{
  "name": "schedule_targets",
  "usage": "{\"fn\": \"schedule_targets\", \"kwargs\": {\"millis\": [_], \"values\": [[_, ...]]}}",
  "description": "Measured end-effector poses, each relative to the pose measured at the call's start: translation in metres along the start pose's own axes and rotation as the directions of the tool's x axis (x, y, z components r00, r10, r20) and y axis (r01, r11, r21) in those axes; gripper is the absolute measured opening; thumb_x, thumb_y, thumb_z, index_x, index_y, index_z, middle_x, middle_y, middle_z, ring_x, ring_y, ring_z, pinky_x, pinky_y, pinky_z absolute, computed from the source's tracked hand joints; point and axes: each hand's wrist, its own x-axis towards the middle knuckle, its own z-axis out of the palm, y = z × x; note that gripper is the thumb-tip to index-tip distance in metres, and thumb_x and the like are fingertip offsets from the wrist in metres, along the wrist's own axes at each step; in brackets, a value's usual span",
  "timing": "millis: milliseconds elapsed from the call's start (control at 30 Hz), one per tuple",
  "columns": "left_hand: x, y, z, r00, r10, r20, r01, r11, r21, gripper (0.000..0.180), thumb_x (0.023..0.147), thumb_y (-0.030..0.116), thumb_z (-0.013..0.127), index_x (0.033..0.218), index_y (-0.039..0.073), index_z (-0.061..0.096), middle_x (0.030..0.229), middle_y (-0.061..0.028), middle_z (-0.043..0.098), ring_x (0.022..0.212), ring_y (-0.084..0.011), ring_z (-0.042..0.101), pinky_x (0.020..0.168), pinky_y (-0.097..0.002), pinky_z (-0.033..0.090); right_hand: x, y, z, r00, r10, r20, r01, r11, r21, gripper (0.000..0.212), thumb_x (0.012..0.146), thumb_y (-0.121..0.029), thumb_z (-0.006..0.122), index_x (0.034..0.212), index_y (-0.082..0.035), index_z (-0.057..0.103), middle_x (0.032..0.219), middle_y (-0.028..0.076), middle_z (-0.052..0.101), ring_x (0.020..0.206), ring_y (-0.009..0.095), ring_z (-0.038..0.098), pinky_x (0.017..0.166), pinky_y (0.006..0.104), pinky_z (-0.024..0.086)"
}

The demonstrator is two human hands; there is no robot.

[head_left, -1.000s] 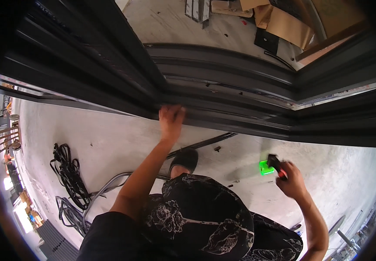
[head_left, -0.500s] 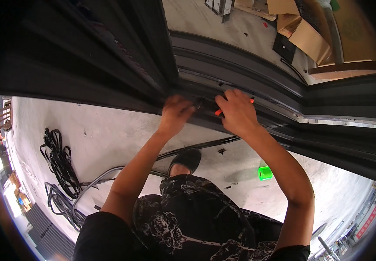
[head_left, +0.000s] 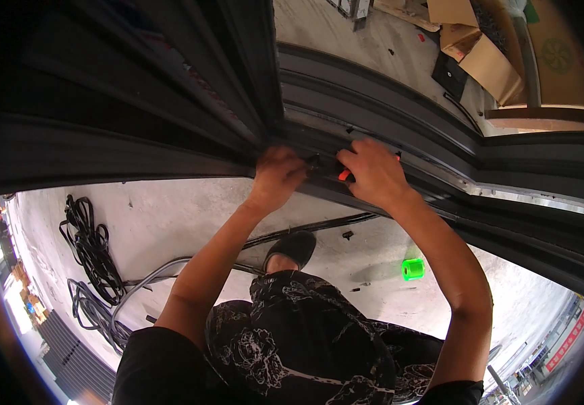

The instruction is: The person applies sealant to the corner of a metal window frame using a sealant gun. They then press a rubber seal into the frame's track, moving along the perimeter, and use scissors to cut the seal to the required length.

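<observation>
My right hand [head_left: 377, 174] is closed around a tool with an orange and black handle [head_left: 345, 174]; a bit of orange also shows past its far side. The tool's kind is hidden by the fingers. Its dark front end points left, toward my left hand [head_left: 280, 177], whose fingers are curled together at the inner corner of a dark grey metal profile frame [head_left: 373, 88]. Those fingertips are slightly blurred against the dark metal, and whatever they pinch cannot be made out. Both hands rest over the near rail of the frame, a short gap apart.
Coiled black straps [head_left: 89, 250] and a grey cable [head_left: 136, 287] lie on the pale floor at left. A bright green roll [head_left: 412, 269] stands near my right forearm. My foot in a dark shoe [head_left: 292, 250] is below the frame. Opened cardboard boxes [head_left: 491, 71] lie beyond it.
The view has shifted a little, so the frame sits slightly lower and further right. Both hands stay at the same corner, and the right still grips the orange and black tool.
</observation>
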Motion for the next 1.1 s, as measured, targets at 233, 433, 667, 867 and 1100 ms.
{"fn": "schedule_targets", "kwargs": {"millis": [233,433,667,867,1100], "values": [[0.002,0.003,-0.001,0.996,0.000,-0.094,-0.001,1.000,-0.004,0.010,0.076,0.013,0.069,0.084,0.007,0.071,0.091,-0.0074,0.061,0.093,-0.0308,0.055,0.081,-0.0408,0.046,0.001,-0.001,-0.001,0.997,-0.047,-0.060,0.042,0.995,-0.088,0.024,0.069,-0.010,0.073,0.092,-0.008,0.067,0.093,0.010,0.061,0.098,0.031,0.058,0.086,0.0434,0.049],[0.000,0.001,-0.007,0.999,0.028,-0.040,-0.028,1.000,0.006,0.013,0.078,0.008,0.070,0.089,0.001,0.069,0.094,-0.0090,0.061,0.095,-0.0304,0.055,0.084,-0.0389,0.044,0.001,-0.008,-0.003,0.998,-0.042,-0.048,0.038,0.996,-0.078,0.022,0.069,-0.010,0.073,0.089,-0.007,0.067,0.090,0.010,0.061,0.095,0.031,0.060,0.085,0.0432,0.050],[0.005,0.005,-0.009,1.000,0.011,0.002,-0.011,1.000,0.017,0.013,0.075,0.006,0.070,0.086,0.000,0.068,0.093,-0.0100,0.061,0.095,-0.0319,0.054,0.085,-0.0406,0.043,0.005,-0.007,-0.005,0.997,-0.046,-0.060,0.040,0.995,-0.091,0.017,0.071,-0.011,0.070,0.087,-0.007,0.066,0.088,0.011,0.063,0.093,0.031,0.061,0.081,0.0421,0.051],[-0.019,0.005,-0.013,0.987,-0.124,-0.104,0.125,0.992,-0.001,0.009,0.082,0.006,0.068,0.090,0.001,0.069,0.093,-0.0099,0.061,0.086,-0.0280,0.059,0.073,-0.0354,0.047,-0.019,0.005,-0.021,0.992,0.117,0.050,-0.102,0.965,-0.242,0.015,0.073,-0.012,0.068,0.086,-0.008,0.064,0.087,0.010,0.063,0.093,0.029,0.061,0.078,0.0412,0.050],[-0.082,-0.010,-0.008,0.795,-0.596,-0.111,0.434,0.688,-0.582,0.040,0.098,0.016,0.060,0.130,-0.006,0.051,0.113,-0.0115,0.065,0.100,-0.0167,0.063,0.088,-0.0301,0.052,-0.095,-0.028,0.010,0.904,-0.003,0.427,0.101,0.973,-0.208,0.027,0.074,-0.027,0.075,0.094,-0.011,0.066,0.097,0.007,0.059,0.098,0.026,0.057,0.081,0.0415,0.047]]}}
